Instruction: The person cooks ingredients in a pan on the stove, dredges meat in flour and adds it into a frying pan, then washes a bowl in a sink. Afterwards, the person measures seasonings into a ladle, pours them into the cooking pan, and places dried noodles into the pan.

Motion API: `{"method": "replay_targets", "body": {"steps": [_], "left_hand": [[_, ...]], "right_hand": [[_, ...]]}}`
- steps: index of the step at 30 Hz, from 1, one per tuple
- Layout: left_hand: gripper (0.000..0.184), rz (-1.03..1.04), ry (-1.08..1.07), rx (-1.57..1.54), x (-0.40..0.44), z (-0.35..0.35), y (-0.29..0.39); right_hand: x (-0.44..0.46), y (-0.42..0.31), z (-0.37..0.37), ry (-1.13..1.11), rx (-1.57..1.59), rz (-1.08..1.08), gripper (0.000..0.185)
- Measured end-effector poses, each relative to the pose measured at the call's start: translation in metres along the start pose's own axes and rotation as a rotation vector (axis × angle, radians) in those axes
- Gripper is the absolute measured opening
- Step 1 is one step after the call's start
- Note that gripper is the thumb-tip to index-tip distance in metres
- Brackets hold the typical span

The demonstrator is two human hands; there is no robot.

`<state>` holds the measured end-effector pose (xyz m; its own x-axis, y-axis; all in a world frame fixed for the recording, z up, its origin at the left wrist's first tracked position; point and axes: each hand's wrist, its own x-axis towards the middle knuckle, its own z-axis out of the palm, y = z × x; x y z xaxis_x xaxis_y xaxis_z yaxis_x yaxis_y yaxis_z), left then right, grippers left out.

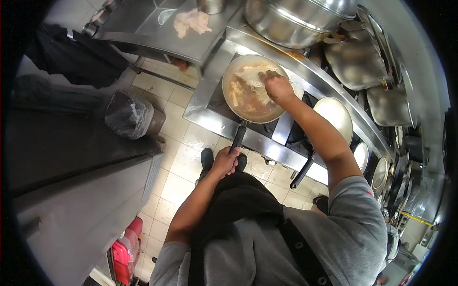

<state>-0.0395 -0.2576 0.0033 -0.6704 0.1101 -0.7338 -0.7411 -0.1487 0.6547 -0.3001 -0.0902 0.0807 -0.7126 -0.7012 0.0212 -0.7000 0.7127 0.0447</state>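
A light-coloured frying pan (228,88) with a black handle (238,136) sits on the stove, holding brownish liquid and pale pieces of food. My left hand (225,162) is wrapped round the end of that handle. Over the right part of the pan is my right hand (277,87), its fingers closed at a pale, stringy mass of food (259,86) that hangs or lies in the pan. The fingertips are partly hidden, and the mass touches the liquid.
Right of the pan stands a second pan (334,117), its black handle over the stove's front edge. Large metal pots (291,24) line the back. A pale cloth-like item (192,23) lies on the steel counter (143,35). A lined bin (129,114) stands at left.
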Motion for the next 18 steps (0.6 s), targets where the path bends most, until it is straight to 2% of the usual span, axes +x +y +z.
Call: {"method": "replay_targets", "body": {"steps": [8,13,18], "left_hand": [[0.033,0.011,-0.019,-0.023,-0.001,-0.001,0.000],[0.034,0.002,-0.014,-0.017,-0.001,0.001,0.000],[0.034,0.010,-0.008,-0.023,-0.001,0.000,-0.002]], "right_hand": [[-0.008,-0.001,0.009,-0.033,-0.060,0.005,0.036],[-0.005,-0.016,0.000,-0.083,-0.117,-0.113,0.033],[-0.010,-0.024,0.009,-0.070,-0.151,-0.103,0.030]]}}
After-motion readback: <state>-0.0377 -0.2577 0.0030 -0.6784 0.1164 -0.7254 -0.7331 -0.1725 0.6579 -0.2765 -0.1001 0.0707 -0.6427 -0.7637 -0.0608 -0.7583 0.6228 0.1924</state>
